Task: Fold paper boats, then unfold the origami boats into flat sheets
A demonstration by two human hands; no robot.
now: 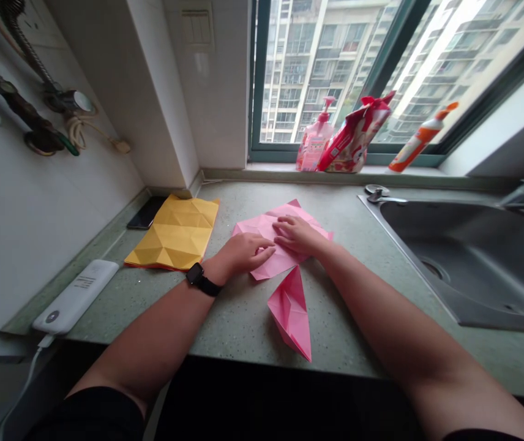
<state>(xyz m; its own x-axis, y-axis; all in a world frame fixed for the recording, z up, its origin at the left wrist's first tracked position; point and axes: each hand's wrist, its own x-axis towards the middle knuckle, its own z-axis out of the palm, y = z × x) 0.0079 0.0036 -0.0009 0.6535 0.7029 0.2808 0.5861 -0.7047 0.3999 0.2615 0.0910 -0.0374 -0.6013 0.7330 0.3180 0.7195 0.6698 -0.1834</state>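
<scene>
Left hand [243, 254] and right hand [297, 236] close together, both flat on creased pink origami sheet [255, 228], on the surface [239, 318]. Folded pink paper piece [290, 312] just nearer; creased yellow origami sheet [172, 233] left.

Pink paper [255, 225]; yellow, seemingly triangle-faceted paper [174, 236]

The surface [239, 318] is green speckled stone. On the left lies a yellow folded paper [172, 234], and a black phone [146, 213] is just beside it. A white power bank [75, 296] lies near the front edge. In the middle is a pink folded sheet [262, 229], and nearer the front is a pointed pink paper piece [291, 313]. A steel sink [468, 257] is set into the right side.
</scene>
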